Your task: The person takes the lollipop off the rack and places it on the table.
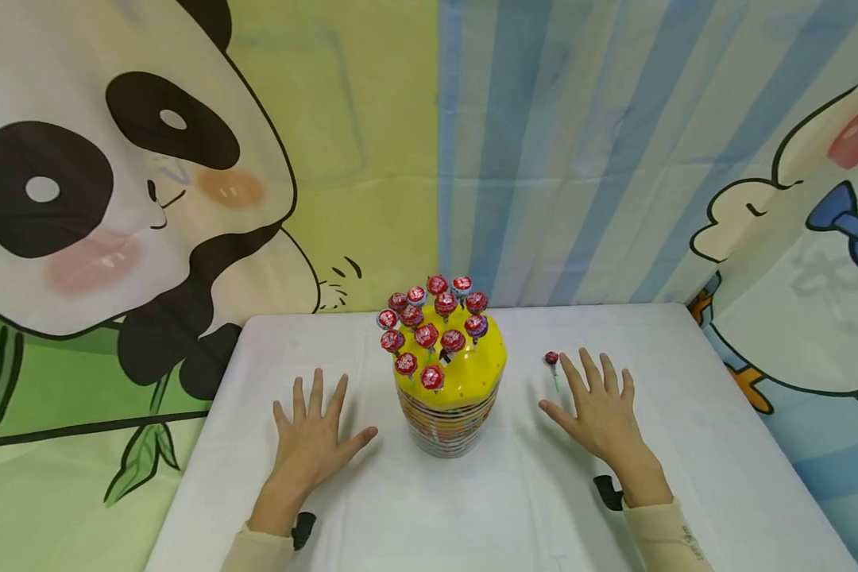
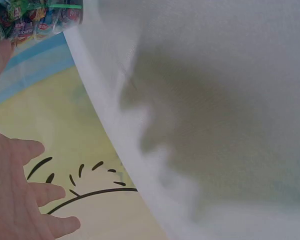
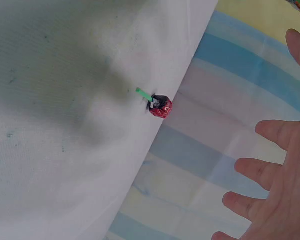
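Observation:
My left hand (image 1: pixel 311 441) is held over the white table with its fingers spread and nothing in it. To its right stands a ribbed clear container (image 1: pixel 446 433) with a yellow top (image 1: pixel 481 369), and several red-wrapped lollipops (image 1: pixel 427 335) stick up from that top. In the left wrist view, colourful wrappers (image 2: pixel 40 22) show through the container's side. My right hand (image 1: pixel 604 417), fingers spread and holding nothing, is on the container's other side. A single lollipop (image 3: pixel 160 106) with a red and dark wrapper and a green stick lies on the table just beyond its fingertips.
The white-covered table (image 1: pixel 529 508) ends at the back against a printed cloth (image 1: pixel 372 159) with a panda on the left and blue stripes on the right. A dark strap (image 1: pixel 608 492) sits at the right wrist, and another (image 1: pixel 303 530) at the left.

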Available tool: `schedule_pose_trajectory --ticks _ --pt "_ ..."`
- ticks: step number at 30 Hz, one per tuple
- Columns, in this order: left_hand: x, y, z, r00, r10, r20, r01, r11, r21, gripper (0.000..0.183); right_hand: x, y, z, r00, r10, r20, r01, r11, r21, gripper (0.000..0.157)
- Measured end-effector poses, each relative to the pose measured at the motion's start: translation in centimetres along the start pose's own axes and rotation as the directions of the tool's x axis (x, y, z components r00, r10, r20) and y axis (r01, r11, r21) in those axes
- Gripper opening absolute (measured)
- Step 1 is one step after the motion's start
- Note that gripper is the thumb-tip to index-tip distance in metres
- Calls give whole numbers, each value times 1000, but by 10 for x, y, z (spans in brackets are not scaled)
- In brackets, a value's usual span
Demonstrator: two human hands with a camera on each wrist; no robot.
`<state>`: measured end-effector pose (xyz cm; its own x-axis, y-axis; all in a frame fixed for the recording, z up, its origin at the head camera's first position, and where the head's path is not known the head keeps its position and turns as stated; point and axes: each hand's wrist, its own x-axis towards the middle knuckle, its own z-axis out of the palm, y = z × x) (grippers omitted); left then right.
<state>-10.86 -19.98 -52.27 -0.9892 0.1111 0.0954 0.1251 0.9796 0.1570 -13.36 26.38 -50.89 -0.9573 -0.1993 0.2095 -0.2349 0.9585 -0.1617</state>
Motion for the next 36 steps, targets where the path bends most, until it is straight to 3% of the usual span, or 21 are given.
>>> schedule_pose_trajectory --ticks 8,12,16,20,25,32,36 --pt "-2 3 -3 1000 2 -7 -2 1000 -31 116 -1 -2 -4 1000 -5 -21 6 1000 21 87" --pt "-2 7 -7 1000 9 -20 -10 996 -93 118 2 -4 -9 996 -34 -88 39 998 53 77" --pt "-1 11 -12 997 32 -64 -44 980 -195 117 6 -11 -16 981 -64 -184 93 984 152 68" --pt "2 21 -21 990 66 -127 -101 951 -293 114 15 -24 -28 959 -87 -271 175 931 319 60" --pt "9 40 -35 984 94 -150 -147 904 -401 110 27 -47 -49 959 -74 -274 211 834 510 53" --pt "16 58 -49 972 148 -180 -218 849 -482 110 41 -78 -73 948 -84 -308 264 747 610 50" --pt "20 64 -53 961 189 -200 -267 817 -512 112 45 -92 -81 938 -110 -329 305 716 629 49"
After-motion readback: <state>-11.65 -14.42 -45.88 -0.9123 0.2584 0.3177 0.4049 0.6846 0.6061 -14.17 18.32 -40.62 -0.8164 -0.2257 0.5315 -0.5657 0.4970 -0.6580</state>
